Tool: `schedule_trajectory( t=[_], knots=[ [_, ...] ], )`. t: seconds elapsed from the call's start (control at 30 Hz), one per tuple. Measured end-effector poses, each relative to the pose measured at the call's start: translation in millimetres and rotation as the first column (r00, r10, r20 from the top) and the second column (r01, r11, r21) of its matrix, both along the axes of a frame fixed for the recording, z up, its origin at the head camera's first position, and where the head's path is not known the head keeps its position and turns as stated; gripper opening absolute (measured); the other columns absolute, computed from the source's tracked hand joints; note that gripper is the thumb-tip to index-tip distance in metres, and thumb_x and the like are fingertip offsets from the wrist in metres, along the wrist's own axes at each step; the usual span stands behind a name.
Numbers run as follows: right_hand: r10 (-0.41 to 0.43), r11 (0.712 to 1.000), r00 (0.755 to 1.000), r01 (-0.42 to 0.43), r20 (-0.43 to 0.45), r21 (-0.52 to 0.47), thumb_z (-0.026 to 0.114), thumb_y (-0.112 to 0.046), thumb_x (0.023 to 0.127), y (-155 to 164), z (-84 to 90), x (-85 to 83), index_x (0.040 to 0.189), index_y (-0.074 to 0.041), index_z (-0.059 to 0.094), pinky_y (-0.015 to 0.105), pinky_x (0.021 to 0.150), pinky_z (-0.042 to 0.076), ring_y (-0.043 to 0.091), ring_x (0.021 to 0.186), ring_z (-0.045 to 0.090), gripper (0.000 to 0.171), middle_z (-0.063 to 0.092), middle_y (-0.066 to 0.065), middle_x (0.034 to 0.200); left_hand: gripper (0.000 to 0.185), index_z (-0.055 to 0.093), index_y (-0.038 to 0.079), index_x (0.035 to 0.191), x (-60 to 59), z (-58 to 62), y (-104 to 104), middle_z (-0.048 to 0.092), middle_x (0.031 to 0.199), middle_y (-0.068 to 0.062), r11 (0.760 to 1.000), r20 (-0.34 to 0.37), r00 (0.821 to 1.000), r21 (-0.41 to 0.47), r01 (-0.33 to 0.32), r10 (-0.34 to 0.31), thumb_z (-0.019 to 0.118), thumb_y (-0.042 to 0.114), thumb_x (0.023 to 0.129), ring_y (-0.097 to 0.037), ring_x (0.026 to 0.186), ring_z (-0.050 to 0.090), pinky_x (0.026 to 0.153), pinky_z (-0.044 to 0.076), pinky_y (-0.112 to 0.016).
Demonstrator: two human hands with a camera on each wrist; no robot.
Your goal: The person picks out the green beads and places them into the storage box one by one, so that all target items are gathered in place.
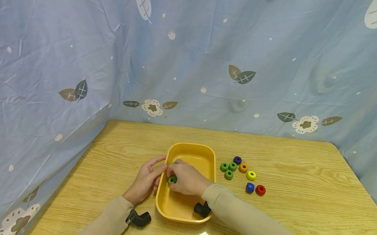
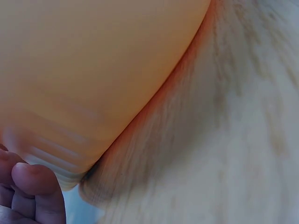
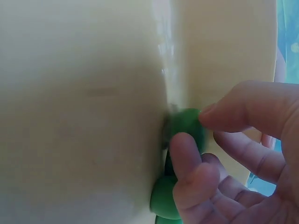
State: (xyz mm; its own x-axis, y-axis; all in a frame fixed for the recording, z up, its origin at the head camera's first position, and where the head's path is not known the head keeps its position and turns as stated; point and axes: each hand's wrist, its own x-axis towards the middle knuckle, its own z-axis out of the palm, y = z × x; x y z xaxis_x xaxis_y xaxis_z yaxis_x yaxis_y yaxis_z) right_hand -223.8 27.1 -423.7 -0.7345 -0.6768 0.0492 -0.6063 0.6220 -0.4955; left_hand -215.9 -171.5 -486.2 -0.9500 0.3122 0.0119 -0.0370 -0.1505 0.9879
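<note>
So the right hand (image 1: 187,178) has its fingers (image 3: 187,158) pinched on a green ring (image 1: 172,179) inside the tray (image 1: 171,153), left hand (image 1: 146,178) resting relaxed on the rim; looks light, hard, slick, best gripped by its edges.

Both arms in snug beige long sleeves down to the wrists, bare left hand (image 1: 146,178) and right hand (image 1: 187,178), plus a small black angled camera unit (image 1: 138,218) strapped under each wrist, second one (image 1: 202,209) on the right.
</note>
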Motion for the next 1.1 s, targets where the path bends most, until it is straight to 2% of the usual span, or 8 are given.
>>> schedule_trajectory(
  t=[0.3,0.5,0.67,0.87,1.1],
  knots=[
    [-0.014,1.000,1.000,0.014,0.002,-0.018,0.083,-0.010,0.085,-1,-2.0,-1.0,0.095,-0.012,0.071,0.023,0.075,0.047,0.011,0.085,0.051,0.015,0.064,0.003,0.097,0.057,0.036,0.001,0.157,1.2,2.8,0,0.049,0.053,0.009,1.000,0.017,1.000,0.009,0.003,-0.003,0.058,0.024,0.109,-0.003,0.041,0.042,0.041,0.040,-0.018],
    [-0.027,0.999,0.999,0.029,0.047,-0.034,0.082,-0.010,0.086,1,1.7,-0.9,0.097,-0.012,0.071,0.021,0.075,0.048,0.009,0.084,0.052,0.016,0.064,0.001,0.098,0.057,0.037,0.001,0.156,0.7,2.7,0,0.049,0.052,0.009,1.000,0.025,1.000,0.009,-0.003,0.003,0.059,0.024,0.108,-0.004,0.040,0.043,0.041,0.040,-0.018],
    [-0.031,0.995,0.993,0.042,0.113,-0.096,0.080,-0.008,0.087,9,12.7,2.0,0.102,-0.009,0.071,0.021,0.073,0.052,0.009,0.080,0.059,0.017,0.064,0.008,0.105,0.057,0.038,0.001,0.155,0.2,2.1,0,0.049,0.053,0.009,1.000,0.022,1.000,0.007,-0.001,0.000,0.059,0.024,0.108,-0.005,0.041,0.043,0.041,0.040,-0.019],
    [-0.029,0.984,0.994,0.046,0.106,-0.170,0.076,-0.008,0.090,19,29.0,6.8,0.108,-0.004,0.070,0.024,0.075,0.055,0.015,0.085,0.067,0.019,0.065,0.012,0.111,0.057,0.038,0.002,0.156,-0.1,2.3,1,0.049,0.052,0.009,1.000,0.022,1.000,0.010,0.004,-0.005,0.059,0.025,0.108,-0.005,0.041,0.043,0.041,0.040,-0.019],
    [-0.068,0.976,0.995,0.082,0.077,-0.201,0.077,-0.015,0.093,32,43.1,17.1,0.110,-0.012,0.069,0.025,0.074,0.055,0.009,0.082,0.063,0.019,0.062,0.004,0.114,0.058,0.036,0.000,0.156,0.1,2.0,0,0.048,0.052,0.009,1.000,0.029,1.000,0.013,-0.004,0.004,0.059,0.024,0.108,-0.005,0.040,0.043,0.041,0.040,-0.019]
  ],
)
